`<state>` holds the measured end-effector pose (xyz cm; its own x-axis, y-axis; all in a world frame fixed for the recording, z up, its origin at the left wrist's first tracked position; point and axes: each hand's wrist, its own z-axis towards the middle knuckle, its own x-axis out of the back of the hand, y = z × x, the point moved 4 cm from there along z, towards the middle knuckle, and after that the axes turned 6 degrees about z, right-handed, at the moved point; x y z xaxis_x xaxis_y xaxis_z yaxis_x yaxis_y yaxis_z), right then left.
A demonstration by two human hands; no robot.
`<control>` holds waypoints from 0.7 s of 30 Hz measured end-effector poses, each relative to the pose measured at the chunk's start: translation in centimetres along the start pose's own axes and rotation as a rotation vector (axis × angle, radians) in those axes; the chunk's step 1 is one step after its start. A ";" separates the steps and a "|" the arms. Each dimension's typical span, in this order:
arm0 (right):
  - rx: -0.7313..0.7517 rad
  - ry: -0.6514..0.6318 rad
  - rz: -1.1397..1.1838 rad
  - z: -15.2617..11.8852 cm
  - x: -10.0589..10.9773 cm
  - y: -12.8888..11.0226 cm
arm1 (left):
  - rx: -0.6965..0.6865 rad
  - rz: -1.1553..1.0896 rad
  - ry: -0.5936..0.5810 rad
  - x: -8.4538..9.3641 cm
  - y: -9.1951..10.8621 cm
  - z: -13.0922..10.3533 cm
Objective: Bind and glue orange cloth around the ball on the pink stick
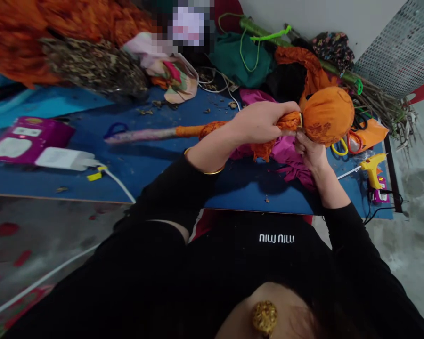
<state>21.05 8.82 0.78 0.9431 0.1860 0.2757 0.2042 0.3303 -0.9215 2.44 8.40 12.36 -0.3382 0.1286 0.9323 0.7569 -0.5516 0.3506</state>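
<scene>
An orange patterned cloth, pulled smooth over a round ball (328, 115), forms the head of a long stick (141, 135) lying leftward above the table. Part of the stick is wrapped in orange cloth (189, 131). My left hand (259, 121) is closed around the gathered orange cloth just below the ball. A thin yellow band (300, 120) circles this neck. Below the ball, my right hand (309, 147) is closed, pinching at the neck by the band; its fingertips are partly hidden. Magenta cloth strips (289, 157) lie under both hands.
On the blue table (155, 181) stand a purple box (31, 139) and a white plug with a cable (65, 158). A yellow glue gun (373, 169) lies right, near scissors (340, 147). Orange cloth (17, 37), dried leaves (95, 66) and bundled twigs (385, 101) are behind.
</scene>
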 end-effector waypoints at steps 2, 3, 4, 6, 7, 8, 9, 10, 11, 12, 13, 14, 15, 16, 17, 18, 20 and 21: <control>-0.027 0.117 0.012 -0.4 -0.4 -1.4 | 0.023 -0.023 0.015 0.0 -0.3 0.2; -0.014 0.195 -0.016 -0.7 -0.4 -2.2 | 0.041 -0.025 0.029 0.0 -0.5 0.3; 0.026 0.274 -0.071 -1.0 -0.2 -3.1 | 0.063 -0.018 0.046 0.0 -0.8 0.4; 0.145 0.413 -0.229 -1.7 0.1 -4.6 | 0.108 0.004 0.065 -0.1 -1.3 0.5; 0.205 0.460 -0.315 -2.1 0.3 -5.1 | 0.134 0.016 0.068 -0.2 -1.5 0.6; 0.259 0.485 -0.394 -2.5 0.4 -5.6 | 0.163 0.028 0.070 -0.2 -1.8 0.7; 0.304 0.486 -0.455 -2.8 0.4 -5.9 | 0.192 0.038 0.074 -0.2 -2.0 0.7; 0.341 0.472 -0.491 -3.1 0.4 -6.2 | 0.217 0.048 0.078 -0.2 -2.2 0.8; 0.371 0.447 -0.499 -3.3 0.4 -6.5 | 0.234 0.056 0.080 -0.2 -2.3 0.8; 0.396 0.419 -0.478 -3.4 0.3 -6.8 | 0.243 0.063 0.077 -0.3 -2.3 0.9; 0.411 0.385 -0.430 -3.4 0.2 -7.1 | 0.244 0.070 0.070 -0.4 -2.3 0.9; 0.415 0.346 -0.361 -3.3 0.0 -7.3 | 0.237 0.078 0.059 -0.6 -2.2 0.9; 0.406 0.310 -0.275 -3.1 -0.2 -7.5 | 0.227 0.089 0.043 -0.8 -2.0 1.0; 0.383 0.273 -0.179 -2.9 -0.4 -7.6 | 0.211 0.103 0.026 -1.1 -1.7 1.0; 0.346 0.248 -0.081 -2.6 -0.6 -7.6 | 0.195 0.119 0.008 -1.5 -1.4 1.1; 0.293 0.235 0.009 -2.3 -0.8 -7.5 | 0.180 0.136 -0.007 -1.9 -1.1 1.2; 0.165 0.247 0.142 -1.9 -0.9 -7.0 | 0.161 0.169 -0.022 -2.6 -0.6 1.3; 0.108 0.270 0.172 -1.9 -0.9 -6.7 | 0.161 0.184 -0.023 -2.9 -0.4 1.3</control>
<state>19.30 4.63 6.21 0.9997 0.0000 0.0232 0.0211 0.4144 -0.9098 3.85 9.31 9.68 -0.1749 0.0573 0.9829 0.8847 -0.4290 0.1824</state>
